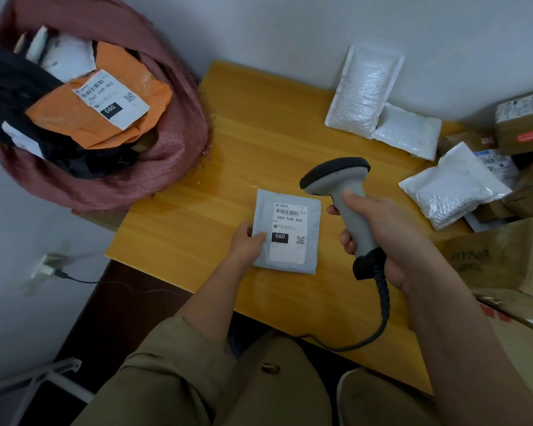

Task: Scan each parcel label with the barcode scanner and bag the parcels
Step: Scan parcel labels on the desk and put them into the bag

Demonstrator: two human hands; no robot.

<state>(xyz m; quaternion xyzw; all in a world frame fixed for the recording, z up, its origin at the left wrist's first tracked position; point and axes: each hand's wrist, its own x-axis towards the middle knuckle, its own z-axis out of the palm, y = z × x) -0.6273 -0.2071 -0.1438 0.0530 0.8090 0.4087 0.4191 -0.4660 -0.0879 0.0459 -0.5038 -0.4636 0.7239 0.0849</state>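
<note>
Right hand (382, 229) is gripping the scanner (345, 204) by its handle, head tilting down toward the label (288, 232), apparently to bring the barcode into the beam. Left hand (248, 241) is pinching the near-left edge of the grey parcel (286, 232), which is lying flat and label-up on the counter (259, 133), probably to steady it for the read. Farther right, 3 white parcels (363, 90) and several boxes (502, 256) are waiting, seemingly unscanned. Farthest left, beside the counter, the open sack (173, 155) is holding parcels judged done, an orange parcel (105, 118) on top.
</note>
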